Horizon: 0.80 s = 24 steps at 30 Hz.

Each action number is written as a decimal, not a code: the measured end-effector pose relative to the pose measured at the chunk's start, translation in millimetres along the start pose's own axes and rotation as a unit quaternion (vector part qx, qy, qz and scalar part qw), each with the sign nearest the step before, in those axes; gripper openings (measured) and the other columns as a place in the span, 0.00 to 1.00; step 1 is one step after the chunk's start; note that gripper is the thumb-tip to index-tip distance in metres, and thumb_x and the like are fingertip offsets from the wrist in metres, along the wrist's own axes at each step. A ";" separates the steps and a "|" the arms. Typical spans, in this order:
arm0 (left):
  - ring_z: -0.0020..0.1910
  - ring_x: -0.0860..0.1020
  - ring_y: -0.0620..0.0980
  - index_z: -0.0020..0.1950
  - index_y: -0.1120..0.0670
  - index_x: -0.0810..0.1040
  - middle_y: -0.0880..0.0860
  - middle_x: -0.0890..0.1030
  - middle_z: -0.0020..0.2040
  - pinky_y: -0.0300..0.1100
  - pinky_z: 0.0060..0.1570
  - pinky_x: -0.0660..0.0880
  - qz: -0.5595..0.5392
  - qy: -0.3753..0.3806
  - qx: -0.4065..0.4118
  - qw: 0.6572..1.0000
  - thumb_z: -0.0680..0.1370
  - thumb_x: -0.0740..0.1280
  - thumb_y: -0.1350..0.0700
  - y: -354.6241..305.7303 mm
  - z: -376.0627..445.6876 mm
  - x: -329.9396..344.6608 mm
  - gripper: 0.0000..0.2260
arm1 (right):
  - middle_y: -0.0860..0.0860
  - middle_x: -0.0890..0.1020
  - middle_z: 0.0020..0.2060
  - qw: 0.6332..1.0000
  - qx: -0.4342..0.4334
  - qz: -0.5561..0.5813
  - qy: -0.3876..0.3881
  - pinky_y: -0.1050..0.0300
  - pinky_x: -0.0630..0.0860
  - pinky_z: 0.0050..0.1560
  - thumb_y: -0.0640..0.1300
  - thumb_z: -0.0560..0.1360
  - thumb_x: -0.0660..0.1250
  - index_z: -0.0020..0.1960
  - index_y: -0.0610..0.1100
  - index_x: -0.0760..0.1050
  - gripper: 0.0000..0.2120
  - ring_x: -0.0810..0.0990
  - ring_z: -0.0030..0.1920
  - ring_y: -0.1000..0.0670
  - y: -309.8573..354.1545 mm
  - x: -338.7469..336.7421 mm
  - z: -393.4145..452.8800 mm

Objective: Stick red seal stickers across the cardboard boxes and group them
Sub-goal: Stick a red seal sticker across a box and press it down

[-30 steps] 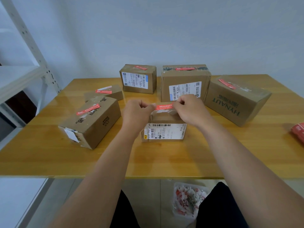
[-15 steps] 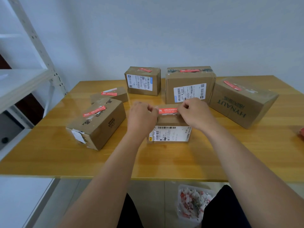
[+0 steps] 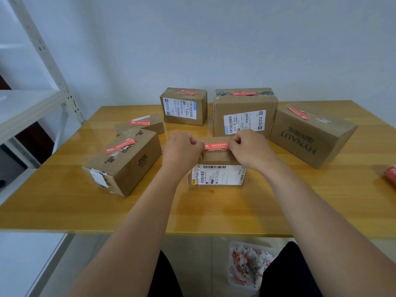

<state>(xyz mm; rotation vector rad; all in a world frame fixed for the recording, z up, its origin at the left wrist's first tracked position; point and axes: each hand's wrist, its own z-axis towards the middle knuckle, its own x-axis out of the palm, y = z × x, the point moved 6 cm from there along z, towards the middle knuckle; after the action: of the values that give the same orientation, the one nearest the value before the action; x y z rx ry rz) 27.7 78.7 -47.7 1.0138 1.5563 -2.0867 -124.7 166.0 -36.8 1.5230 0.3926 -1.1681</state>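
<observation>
A small cardboard box [image 3: 217, 174] with a white shipping label on its front stands in the middle of the wooden table [image 3: 214, 211]. Over its top I stretch a red seal sticker [image 3: 216, 145]. My left hand [image 3: 182, 150] pinches the sticker's left end and my right hand [image 3: 249, 147] pinches its right end. Whether the sticker touches the box top I cannot tell. Around it stand several other cardboard boxes, each with a red sticker on top: a box at the left [image 3: 126, 159], a flat one behind it [image 3: 147, 124], two at the back [image 3: 185, 107] [image 3: 244, 113] and a large one at the right [image 3: 310, 133].
More red stickers [image 3: 391, 174] lie at the table's right edge. A clear bag of sticker scraps [image 3: 250, 266] sits on the floor under the table's front edge. A white metal shelf [image 3: 32, 103] stands at the left, and a plain wall behind.
Both hands have kept hold of the sticker over the small box and lowered it slightly toward the top. The view has shifted a little to the left.
</observation>
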 end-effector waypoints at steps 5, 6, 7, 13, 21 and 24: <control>0.40 0.77 0.47 0.38 0.56 0.78 0.53 0.80 0.44 0.37 0.33 0.66 0.014 0.005 0.001 1.000 0.77 0.69 0.50 1.5 4.2 1.7 0.12 | 0.48 0.76 0.34 1.000 -0.012 -0.015 -0.004 0.57 0.66 0.30 0.44 0.80 0.60 0.39 0.43 0.71 0.12 0.71 0.33 0.53 2.7 -0.8 -1.5; 0.40 0.76 0.47 0.38 0.55 0.78 0.53 0.79 0.45 0.38 0.34 0.67 0.018 0.005 0.003 1.000 0.77 0.69 0.50 1.2 4.8 1.7 0.12 | 0.48 0.76 0.35 1.000 -0.012 -0.019 -0.004 0.57 0.66 0.31 0.44 0.80 0.60 0.39 0.43 0.70 0.11 0.71 0.33 0.53 2.8 -0.7 -1.4; 0.41 0.76 0.47 0.38 0.55 0.78 0.53 0.79 0.45 0.38 0.35 0.67 0.023 0.006 0.004 1.000 0.77 0.69 0.50 0.9 5.1 2.0 0.11 | 0.47 0.77 0.36 1.000 -0.013 -0.022 -0.005 0.56 0.66 0.31 0.45 0.80 0.60 0.40 0.43 0.71 0.11 0.71 0.33 0.53 2.8 -0.5 -1.5; 0.48 0.73 0.50 0.36 0.52 0.72 0.51 0.74 0.48 0.42 0.45 0.70 0.077 -0.008 0.043 0.996 0.78 0.67 0.52 -9.2 -2.8 0.3 0.11 | 0.46 0.78 0.36 0.997 -0.029 -0.065 -0.017 0.57 0.66 0.30 0.45 0.81 0.59 0.44 0.42 0.72 0.10 0.72 0.33 0.52 4.9 3.6 -2.0; 0.50 0.72 0.51 0.38 0.53 0.72 0.51 0.73 0.49 0.44 0.48 0.69 0.085 -0.010 0.051 0.995 0.78 0.66 0.53 -11.2 -5.5 -0.1 0.10 | 0.48 0.77 0.37 0.995 -0.035 -0.086 -0.032 0.57 0.65 0.30 0.46 0.81 0.59 0.46 0.42 0.72 0.09 0.73 0.35 0.52 2.5 7.7 0.9; 0.50 0.71 0.51 0.38 0.52 0.71 0.51 0.73 0.49 0.43 0.49 0.68 0.088 -0.010 0.053 0.995 0.78 0.65 0.54 -11.8 -6.5 0.5 0.09 | 0.48 0.77 0.37 0.995 -0.037 -0.090 -0.037 0.57 0.64 0.29 0.46 0.81 0.59 0.45 0.42 0.71 0.09 0.72 0.35 0.53 1.9 7.8 0.8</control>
<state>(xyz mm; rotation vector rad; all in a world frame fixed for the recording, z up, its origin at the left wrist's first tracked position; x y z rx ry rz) 21.9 88.9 -40.9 1.1186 1.3074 -2.0686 -120.1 162.1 -42.1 1.3977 0.5252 -1.3318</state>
